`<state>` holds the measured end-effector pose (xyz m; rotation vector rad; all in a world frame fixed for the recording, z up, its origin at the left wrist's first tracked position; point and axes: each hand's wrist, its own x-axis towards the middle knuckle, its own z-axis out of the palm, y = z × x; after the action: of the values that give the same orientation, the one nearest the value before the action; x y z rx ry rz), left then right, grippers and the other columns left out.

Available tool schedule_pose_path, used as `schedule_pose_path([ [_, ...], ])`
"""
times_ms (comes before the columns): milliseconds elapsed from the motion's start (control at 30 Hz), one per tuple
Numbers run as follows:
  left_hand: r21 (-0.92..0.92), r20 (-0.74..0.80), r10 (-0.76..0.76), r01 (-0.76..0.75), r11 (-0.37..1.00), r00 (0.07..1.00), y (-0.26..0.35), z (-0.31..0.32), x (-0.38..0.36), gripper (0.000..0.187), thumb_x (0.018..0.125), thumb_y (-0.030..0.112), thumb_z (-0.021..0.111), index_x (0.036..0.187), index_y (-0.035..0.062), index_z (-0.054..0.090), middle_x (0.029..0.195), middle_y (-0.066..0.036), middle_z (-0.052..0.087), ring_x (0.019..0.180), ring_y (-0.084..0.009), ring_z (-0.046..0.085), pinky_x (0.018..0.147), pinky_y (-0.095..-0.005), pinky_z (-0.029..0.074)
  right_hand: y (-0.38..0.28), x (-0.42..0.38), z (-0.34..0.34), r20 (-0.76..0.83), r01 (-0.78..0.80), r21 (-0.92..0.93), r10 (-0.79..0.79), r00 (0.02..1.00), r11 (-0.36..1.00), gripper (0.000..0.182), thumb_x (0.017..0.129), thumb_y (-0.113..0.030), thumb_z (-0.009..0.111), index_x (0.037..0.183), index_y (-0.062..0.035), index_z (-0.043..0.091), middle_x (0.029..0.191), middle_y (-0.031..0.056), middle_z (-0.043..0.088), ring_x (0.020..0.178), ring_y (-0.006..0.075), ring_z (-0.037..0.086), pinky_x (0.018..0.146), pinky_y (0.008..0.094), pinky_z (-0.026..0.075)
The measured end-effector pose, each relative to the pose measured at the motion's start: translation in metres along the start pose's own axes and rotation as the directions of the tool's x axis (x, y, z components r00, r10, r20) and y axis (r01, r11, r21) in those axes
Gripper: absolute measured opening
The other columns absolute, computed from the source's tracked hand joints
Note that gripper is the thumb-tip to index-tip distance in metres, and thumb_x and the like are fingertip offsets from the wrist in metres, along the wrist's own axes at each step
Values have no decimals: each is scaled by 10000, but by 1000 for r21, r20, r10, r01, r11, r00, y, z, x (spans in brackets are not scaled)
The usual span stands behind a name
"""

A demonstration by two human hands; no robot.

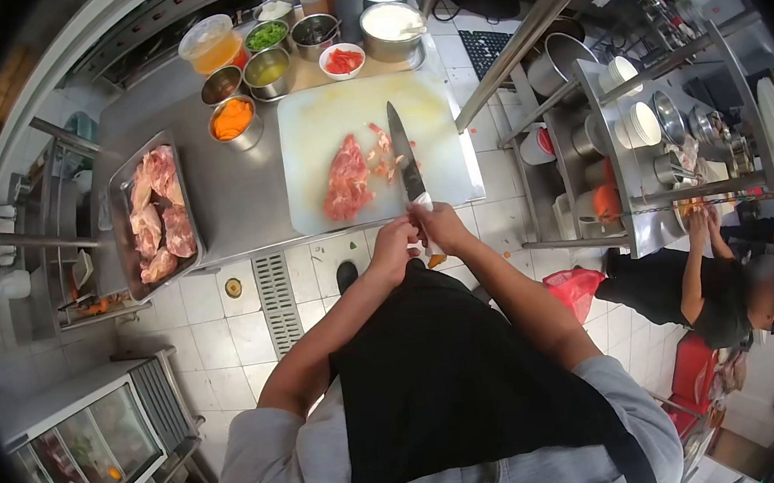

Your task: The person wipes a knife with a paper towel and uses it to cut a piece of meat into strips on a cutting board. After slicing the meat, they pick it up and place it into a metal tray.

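Single head camera, wide fisheye, looks steeply down from above worktop's (242, 186) near edge; own arms close, floor below.

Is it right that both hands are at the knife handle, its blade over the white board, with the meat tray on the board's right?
Not quite. The head view shows the tray left of the board, not right. Both hands, left and right, are at the knife handle.
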<state>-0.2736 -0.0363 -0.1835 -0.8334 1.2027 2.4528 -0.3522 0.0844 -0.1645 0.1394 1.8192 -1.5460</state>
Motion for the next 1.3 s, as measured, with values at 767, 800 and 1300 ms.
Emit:
schedule_pose_path([
  [767, 819, 429, 811, -550, -163, 398, 119, -67, 35, 295, 855, 17, 628, 1145, -27, 658, 1174, -181, 597, 1100, -369, 549, 967, -445, 459, -2, -11, 39, -27, 325, -665, -457, 889, 672, 284, 1013, -219, 526, 1098, 12, 383, 765, 338, 632, 741, 546, 615, 684, 620, 480],
  [800, 806, 465, 788, -561, -188, 404, 122, -69, 43, 281, 850, 25, 640, 1125, -23, 659, 1176, -176, 592, 1094, -369, 546, 965, -448, 457, 2, -7, 40, -22, 306, -678, -435, 900, 668, 284, 1017, -232, 521, 1115, 1, 389, 765, 337, 635, 737, 546, 618, 678, 620, 484],
  [1300, 725, 575, 694, -663, -188, 432, 129, -84, 76, 169, 820, 97, 691, 968, 31, 641, 1106, -141, 556, 1047, -352, 515, 922, -460, 446, -23, -7, 78, -216, 55, -810, -385, 897, 583, 288, 1011, -264, 539, 1107, -13, 438, 791, 281, 655, 763, 483, 656, 680, 568, 519],
])
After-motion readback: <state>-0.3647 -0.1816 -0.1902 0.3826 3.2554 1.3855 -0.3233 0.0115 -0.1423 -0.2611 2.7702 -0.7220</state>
